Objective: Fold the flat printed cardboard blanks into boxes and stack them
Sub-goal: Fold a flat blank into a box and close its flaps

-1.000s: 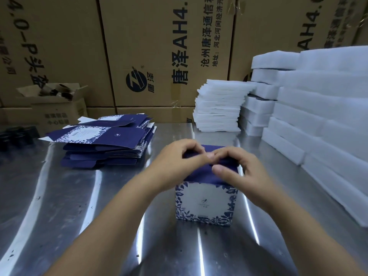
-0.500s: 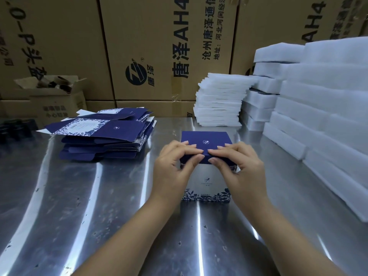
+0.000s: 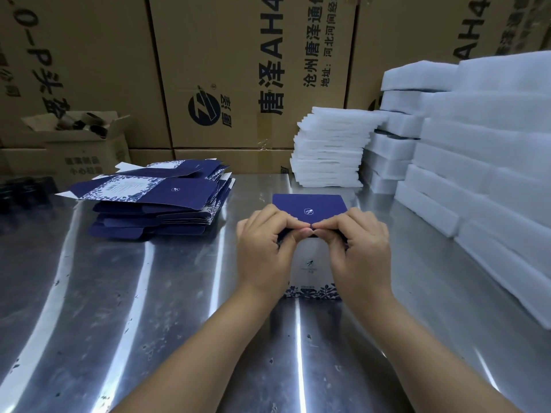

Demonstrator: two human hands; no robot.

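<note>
My left hand (image 3: pixel 265 248) and right hand (image 3: pixel 360 248) both pinch the front edge of the lid of the box (image 3: pixel 310 208), which stands upright on the surface (image 3: pixel 119 293) at twelve o'clock. It looks nearly closed; the blanks (image 3: pixel 161 204) piled at ten o'clock remain, and I see no finished stack

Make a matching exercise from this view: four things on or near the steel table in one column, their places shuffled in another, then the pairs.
1 printed box
2 flat blanks pile
3 thin foam sheets stack
4 open brown carton

A far left, at the back
B centre of the table, pinched by left hand and right hand
C left part of the table
D back of the table, right of centre

Pairs: 1-B, 2-C, 3-D, 4-A
</note>
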